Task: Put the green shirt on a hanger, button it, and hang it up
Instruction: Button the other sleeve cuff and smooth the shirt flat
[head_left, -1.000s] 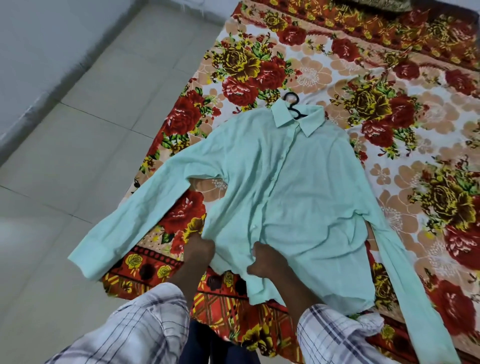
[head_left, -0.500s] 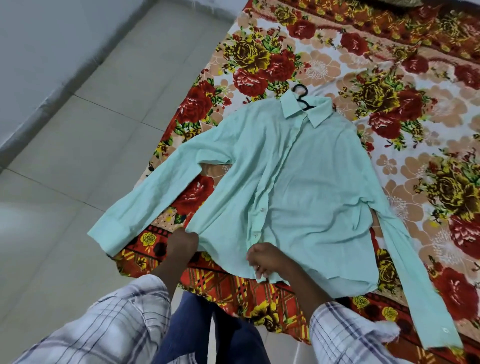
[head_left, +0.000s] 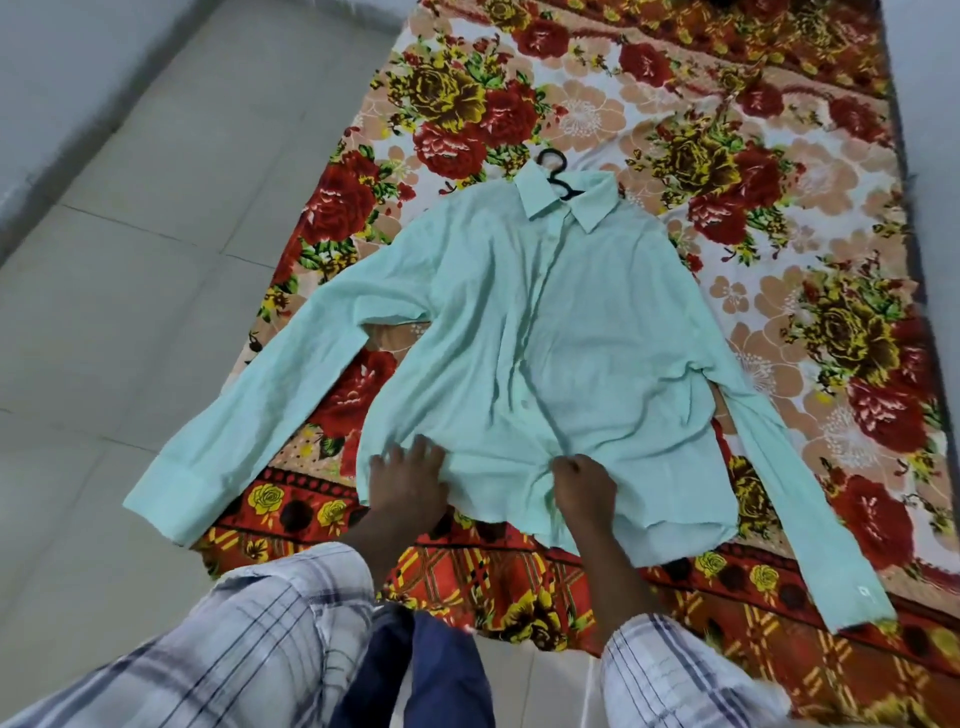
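Head view: shirt (head_left: 545, 338) lies flat at frame centre, hanger (head_left: 553, 169) hook at its collar. At lower centre the left hand (head_left: 408, 486) presses the hem with spread fingers (head_left: 422, 448); the right hand (head_left: 584, 486) pinches the placket. Better to line both edges before buttoning.

Single head view, looking steeply down, close above floral mat (head_left: 779, 322)
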